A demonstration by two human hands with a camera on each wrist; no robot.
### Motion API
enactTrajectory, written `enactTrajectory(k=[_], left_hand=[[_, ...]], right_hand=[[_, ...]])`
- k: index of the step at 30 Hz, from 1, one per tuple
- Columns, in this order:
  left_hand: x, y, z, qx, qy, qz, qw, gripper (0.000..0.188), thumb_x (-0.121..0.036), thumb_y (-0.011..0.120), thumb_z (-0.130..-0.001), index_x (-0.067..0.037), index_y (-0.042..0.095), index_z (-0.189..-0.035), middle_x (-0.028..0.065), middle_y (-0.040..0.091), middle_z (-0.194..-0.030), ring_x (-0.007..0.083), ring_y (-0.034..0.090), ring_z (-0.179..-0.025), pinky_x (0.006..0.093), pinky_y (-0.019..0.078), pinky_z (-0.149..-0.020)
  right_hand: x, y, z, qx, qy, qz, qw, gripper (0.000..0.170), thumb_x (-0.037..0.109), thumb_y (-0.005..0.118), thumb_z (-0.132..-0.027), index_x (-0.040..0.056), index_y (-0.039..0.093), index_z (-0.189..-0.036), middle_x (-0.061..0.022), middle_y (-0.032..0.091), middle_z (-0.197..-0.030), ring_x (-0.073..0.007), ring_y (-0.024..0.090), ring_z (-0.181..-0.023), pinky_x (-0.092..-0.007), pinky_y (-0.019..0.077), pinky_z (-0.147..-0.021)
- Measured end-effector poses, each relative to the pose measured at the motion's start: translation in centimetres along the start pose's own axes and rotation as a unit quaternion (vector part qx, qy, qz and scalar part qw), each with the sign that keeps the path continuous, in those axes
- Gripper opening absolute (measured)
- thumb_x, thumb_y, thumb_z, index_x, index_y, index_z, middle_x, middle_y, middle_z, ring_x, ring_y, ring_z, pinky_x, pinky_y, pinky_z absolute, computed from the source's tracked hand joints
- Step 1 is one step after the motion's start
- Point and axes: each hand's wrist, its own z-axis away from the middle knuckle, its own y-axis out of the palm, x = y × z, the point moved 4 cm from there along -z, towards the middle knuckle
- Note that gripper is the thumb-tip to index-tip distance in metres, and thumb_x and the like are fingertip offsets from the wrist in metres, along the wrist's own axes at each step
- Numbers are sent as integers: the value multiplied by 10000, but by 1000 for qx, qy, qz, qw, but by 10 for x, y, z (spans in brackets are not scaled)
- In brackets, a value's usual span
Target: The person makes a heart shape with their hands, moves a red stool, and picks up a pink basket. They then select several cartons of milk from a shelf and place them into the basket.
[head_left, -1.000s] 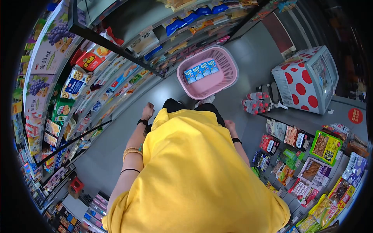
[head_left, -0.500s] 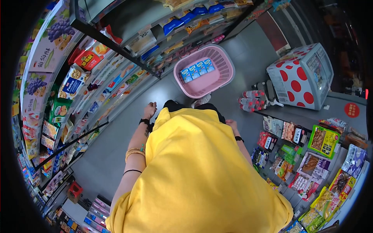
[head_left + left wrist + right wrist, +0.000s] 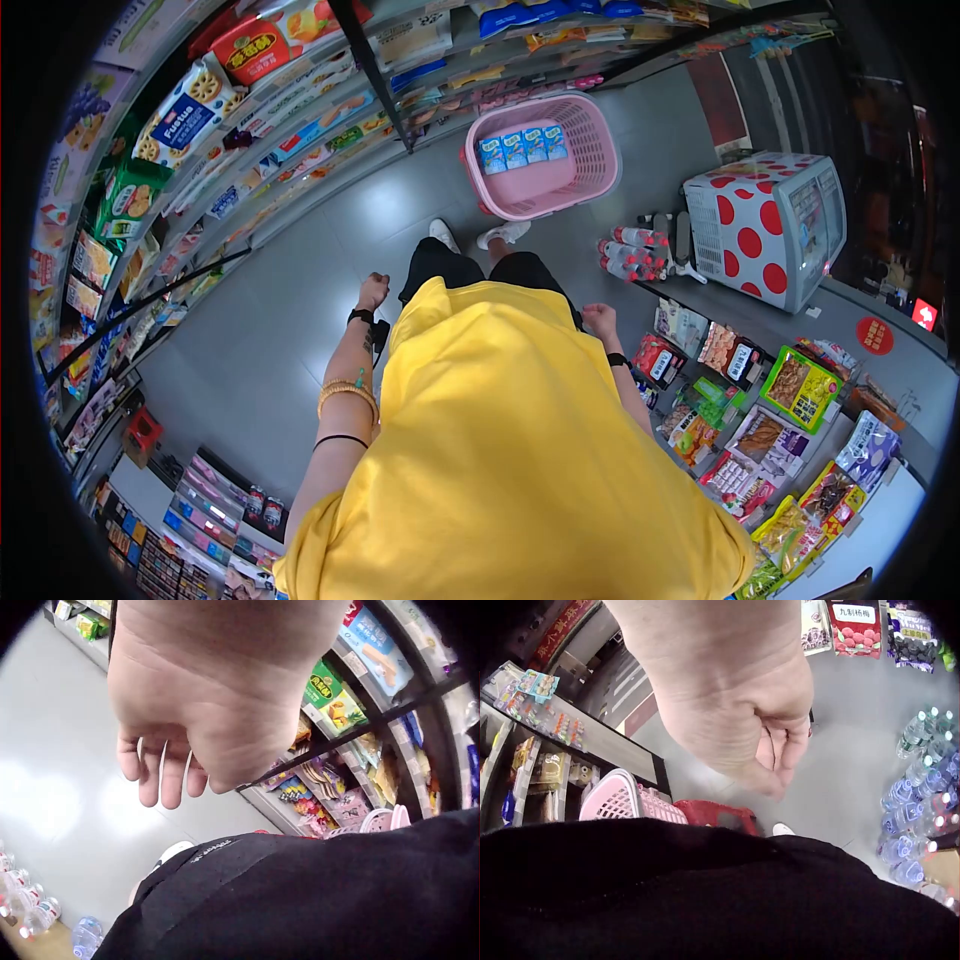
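Observation:
My left hand (image 3: 372, 291) hangs at the left side of my body. Its fingers (image 3: 172, 782) curve loosely around nothing in the left wrist view. On the other side hangs my right hand (image 3: 600, 321), also holding nothing; thumb and fingers come close together in the right wrist view. Ahead of my feet stands a pink basket (image 3: 594, 150), apart from both hands. Inside it, along the far left part of the bottom, is a row of several blue cartons (image 3: 523, 148). Something red (image 3: 712, 814) shows beside the basket in the right wrist view.
Snack shelves (image 3: 290, 150) line the left and front. To the right are bottles with red caps (image 3: 632, 254), a white freezer with red dots (image 3: 745, 240) and a display of snack packs (image 3: 765, 440). A red stool (image 3: 143, 428) is at the lower left.
The view has shifted; both white shoes now show in front of me, and the basket appears slightly higher and to the right. Both hands still hang at my sides, and the cartons stay put.

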Motion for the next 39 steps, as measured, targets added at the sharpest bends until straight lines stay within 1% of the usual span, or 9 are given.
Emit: enactTrajectory(k=[3,6,9,16,27,30,33,36,39], left_hand=[[37,22,-21,-31,28,-4,999,396,-385,562,-952,1,648,-981,113,716,-759,225,692,-673,355,540,-678],[1,12,1,12,-15,34,999,467,-401,534,-944,29,653,-1084,248,715,-1013,399,675,-1024,460,516,-906],[-13,14,-8,-9,12,8,1000,455,-393,540,-944,18,656,-1098,273,697,-1066,433,648,-1071,475,506,-932],[-53,15,-11,-23,19,-2,1000,453,-412,559,-936,-8,663,-1113,246,704,-1098,419,648,-1089,457,508,-948],[-110,15,29,-86,2,8,996,397,-376,570,-897,-28,692,-1047,150,755,-924,318,718,-935,400,546,-862],[-118,17,38,-109,-6,17,994,394,-378,573,-899,-26,689,-1034,136,753,-895,298,722,-884,389,552,-830],[-128,23,54,-123,-12,23,992,389,-382,579,-903,-24,685,-1012,118,749,-861,268,722,-822,374,556,-795],[-134,29,66,-137,-13,22,990,373,-374,597,-903,-21,681,-989,106,745,-839,244,719,-784,362,556,-771],[-141,38,82,-148,-20,39,988,354,-360,613,-899,-19,678,-969,104,743,-828,235,718,-775,355,554,-762]], right_hand=[[10,-12,19,-16,-21,120,992,146,-31,706,-760,-25,710,-906,-86,722,-795,-179,703,-727,-304,572,-692],[2,-27,20,-1,7,105,994,145,-21,711,-758,-17,713,-903,-75,722,-777,-164,697,-703,-292,565,-663],[4,-36,18,25,42,61,997,178,2,774,-742,-20,717,-909,-75,728,-781,-143,671,-638,-276,546,-594],[25,-45,0,-13,12,130,991,231,12,796,-721,-26,743,-943,-87,749,-818,-143,705,-685,-274,579,-659],[7,-51,-67,24,-65,107,992,160,34,789,-751,-6,769,-904,-73,752,-832,-120,691,-729,-271,564,-716],[11,-58,-86,58,-43,83,994,129,44,785,-759,-1,772,-879,-71,750,-820,-121,686,-729,-267,559,-719],[25,-69,-102,70,-45,55,995,107,57,777,-765,-3,773,-853,-63,743,-786,-117,678,-689,-258,550,-670],[41,-78,-128,80,-48,28,995,83,-10,751,-739,-19,751,-822,-88,729,-745,-151,688,-631,-275,558,-597],[52,-89,-145,100,-44,14,994,56,-1,750,-756,-11,750,-811,-88,724,-736,-148,687,-628,-266,548,-583]])
